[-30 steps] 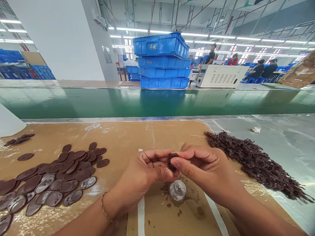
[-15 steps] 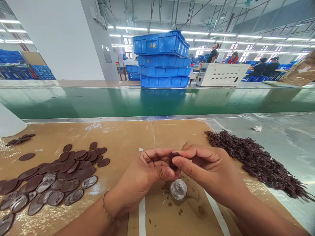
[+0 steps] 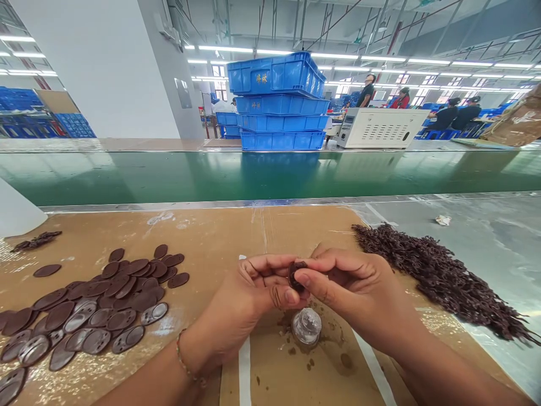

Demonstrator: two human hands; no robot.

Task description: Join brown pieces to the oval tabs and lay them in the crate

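Observation:
My left hand (image 3: 262,287) and my right hand (image 3: 347,279) meet in front of me, both closed on one small dark brown piece (image 3: 297,275). It looks like the oval brown pieces (image 3: 127,282) heaped on the left, though fingers cover much of it. Thumb and fingertips of the left hand pinch one side; the right thumb and forefinger press the other. Just below the hands stands a small clear glass jar (image 3: 306,326) with whitish contents, dark drips spotting the board around it. Some of the heaped ovals show shiny, recessed faces and small holes.
Dark brown stringy strands (image 3: 439,276) lie in a long pile on the right. A smaller bunch (image 3: 38,241) sits far left. Beyond the brown board (image 3: 296,225) runs a green belt (image 3: 177,177). Behind it stand stacked blue crates (image 3: 281,104) and a beige metal box (image 3: 382,128).
Almost nothing differs. Both hands keep their grip on the brown piece, which is turned very slightly, and the view has shifted a little.

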